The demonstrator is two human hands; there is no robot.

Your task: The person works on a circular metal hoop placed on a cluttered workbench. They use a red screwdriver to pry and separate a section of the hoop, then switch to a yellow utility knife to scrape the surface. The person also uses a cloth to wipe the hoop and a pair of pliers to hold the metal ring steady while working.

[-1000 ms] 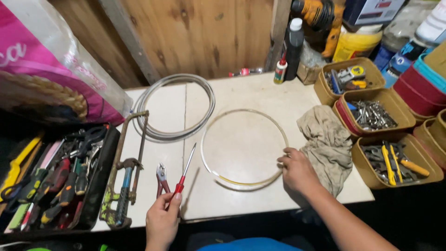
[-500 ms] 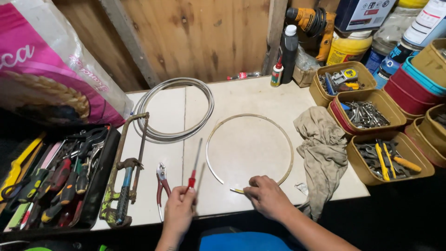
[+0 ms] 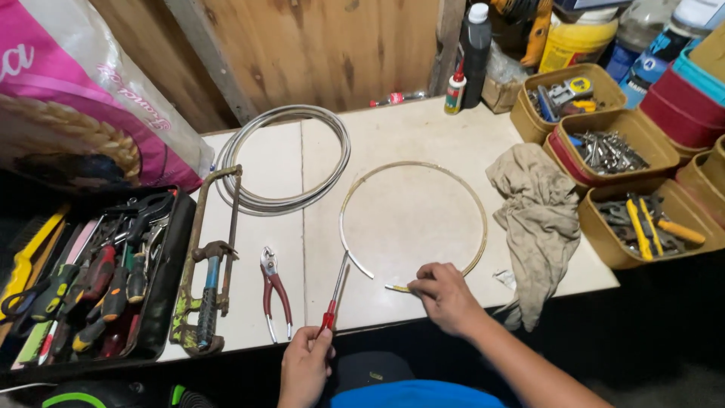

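A thin metal ring (image 3: 411,219), open at its near side, lies flat on the pale tabletop (image 3: 393,136). My right hand (image 3: 445,296) presses on one of its loose ends at the near edge. My left hand (image 3: 306,363) grips the red handle of a slim screwdriver (image 3: 333,296) whose shaft points up toward the ring's other end. Red-handled pliers (image 3: 273,291) lie just left of the screwdriver.
A coil of grey cable (image 3: 283,159) and a rusty hacksaw (image 3: 210,261) lie to the left. A black tray of tools (image 3: 94,276) sits at far left under a pink sack (image 3: 83,98). A crumpled rag (image 3: 538,219) and tan bins of hardware (image 3: 642,215) stand right. Bottles (image 3: 474,45) line the back.
My right hand slid from the ring's right side round to its near loose end. My left hand picked up the screwdriver and drew back toward me.
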